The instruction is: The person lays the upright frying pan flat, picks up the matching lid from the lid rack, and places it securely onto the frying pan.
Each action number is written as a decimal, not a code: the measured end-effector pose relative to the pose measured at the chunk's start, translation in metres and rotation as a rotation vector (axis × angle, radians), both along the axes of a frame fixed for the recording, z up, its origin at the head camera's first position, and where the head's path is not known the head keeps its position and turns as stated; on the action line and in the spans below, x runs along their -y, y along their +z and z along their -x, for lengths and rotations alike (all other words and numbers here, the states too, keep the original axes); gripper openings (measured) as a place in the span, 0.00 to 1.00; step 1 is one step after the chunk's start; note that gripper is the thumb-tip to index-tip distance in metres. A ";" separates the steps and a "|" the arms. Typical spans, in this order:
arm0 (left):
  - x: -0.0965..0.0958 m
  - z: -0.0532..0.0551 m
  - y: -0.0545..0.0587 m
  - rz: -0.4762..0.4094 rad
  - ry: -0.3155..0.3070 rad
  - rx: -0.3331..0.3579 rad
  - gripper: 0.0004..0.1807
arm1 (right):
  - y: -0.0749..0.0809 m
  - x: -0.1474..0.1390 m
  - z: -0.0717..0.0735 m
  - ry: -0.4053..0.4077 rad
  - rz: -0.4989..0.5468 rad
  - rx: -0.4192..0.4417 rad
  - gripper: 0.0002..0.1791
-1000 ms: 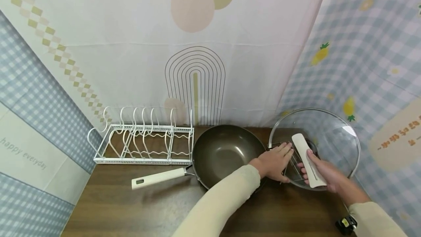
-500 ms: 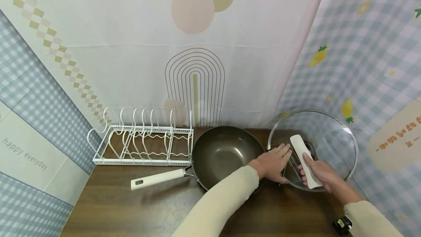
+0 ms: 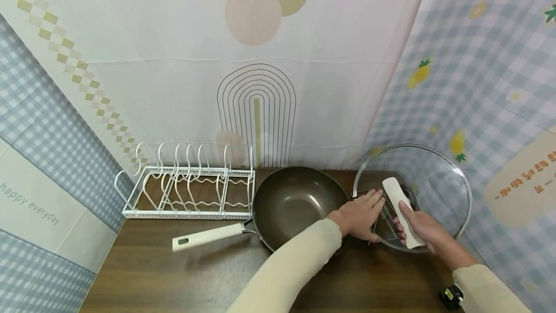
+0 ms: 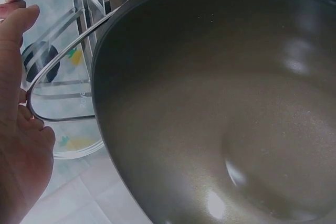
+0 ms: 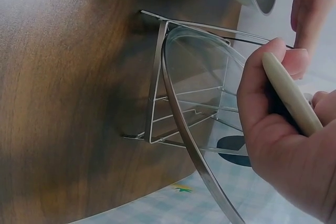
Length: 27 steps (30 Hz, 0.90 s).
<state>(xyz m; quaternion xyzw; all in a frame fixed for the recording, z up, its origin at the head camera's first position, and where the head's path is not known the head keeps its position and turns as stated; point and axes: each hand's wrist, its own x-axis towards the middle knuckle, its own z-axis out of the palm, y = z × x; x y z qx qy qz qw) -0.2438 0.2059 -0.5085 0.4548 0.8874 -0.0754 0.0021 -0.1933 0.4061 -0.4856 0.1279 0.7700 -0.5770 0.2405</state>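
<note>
A large glass lid (image 3: 443, 177) with a metal rim stands tilted in a wire rack (image 5: 156, 77) at the table's right. My right hand (image 3: 423, 228) grips the lower part of its long cream handle (image 3: 394, 192), with fingers and thumb wrapped round it in the right wrist view. My left hand (image 3: 360, 216) holds the rack's left side, thumb on the near side and fingers reaching across toward the far side. The left wrist view shows that hand (image 4: 26, 156) beside a bent wire loop (image 4: 60, 117); part of its contact is hidden. Just left stands a dark wok (image 3: 295, 202).
The wok's cream handle (image 3: 208, 237) points left over the wooden table (image 3: 208, 284). Farther left, a white rack (image 3: 187, 214) with several upright hoops stands by the back curtain (image 3: 326, 110). A checked curtain (image 3: 499, 124) hangs close behind the lid.
The lid, its handle and my right hand have shifted very slightly left as the view moved a little. Both hands keep their places on the handle and the rack.
</note>
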 end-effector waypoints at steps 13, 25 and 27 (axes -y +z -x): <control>0.001 -0.001 0.000 0.011 -0.006 -0.010 0.57 | -0.003 0.002 -0.001 -0.031 -0.030 -0.017 0.34; 0.000 0.002 -0.003 0.075 -0.034 -0.085 0.58 | 0.000 0.005 -0.002 -0.035 -0.078 -0.048 0.36; 0.001 0.003 -0.002 0.082 -0.035 -0.089 0.58 | 0.000 0.005 -0.002 -0.035 -0.084 -0.052 0.36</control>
